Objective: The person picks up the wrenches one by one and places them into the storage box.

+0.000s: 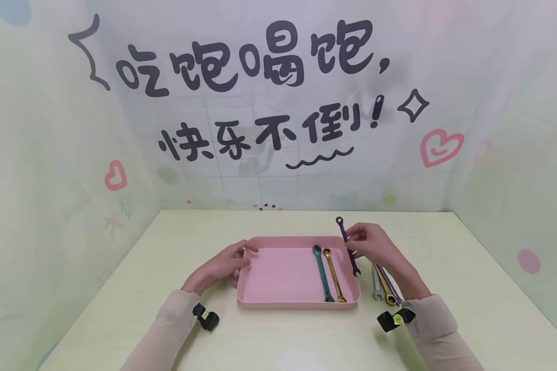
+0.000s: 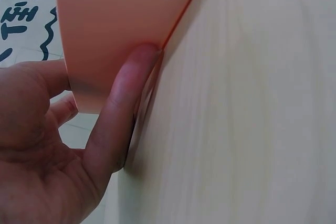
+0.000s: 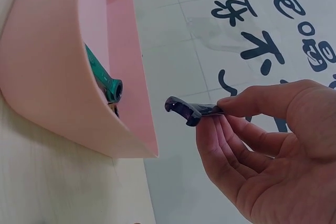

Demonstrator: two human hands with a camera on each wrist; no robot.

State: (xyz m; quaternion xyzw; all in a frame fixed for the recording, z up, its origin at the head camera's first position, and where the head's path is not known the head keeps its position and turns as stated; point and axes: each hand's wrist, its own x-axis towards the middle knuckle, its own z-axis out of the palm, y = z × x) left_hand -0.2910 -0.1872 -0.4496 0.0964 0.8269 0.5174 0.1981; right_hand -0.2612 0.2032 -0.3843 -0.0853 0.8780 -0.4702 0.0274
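Observation:
My left hand (image 1: 224, 263) grips the left side of a pink tray (image 1: 278, 305), with fingers over its rim and the thumb (image 2: 123, 98) against the outer wall. Above the tray's right rim, my right hand (image 1: 373, 245) pinches a dark purple combination wrench (image 1: 354, 262) between thumb and fingers. Its open-jaw end (image 3: 184, 111) points toward the person, the ring end away. Inside the tray, a green wrench (image 1: 323, 273) and a gold wrench (image 1: 334, 275) lie side by side near the right wall.
Right of the tray, partly under my right forearm, lie a silver wrench (image 1: 377, 289), another gold wrench (image 1: 384, 287) and a purple wrench (image 1: 392, 286). Everything stands on a pale wooden table (image 1: 278, 342). A printed curtain (image 1: 260, 175) rises behind the table's back edge.

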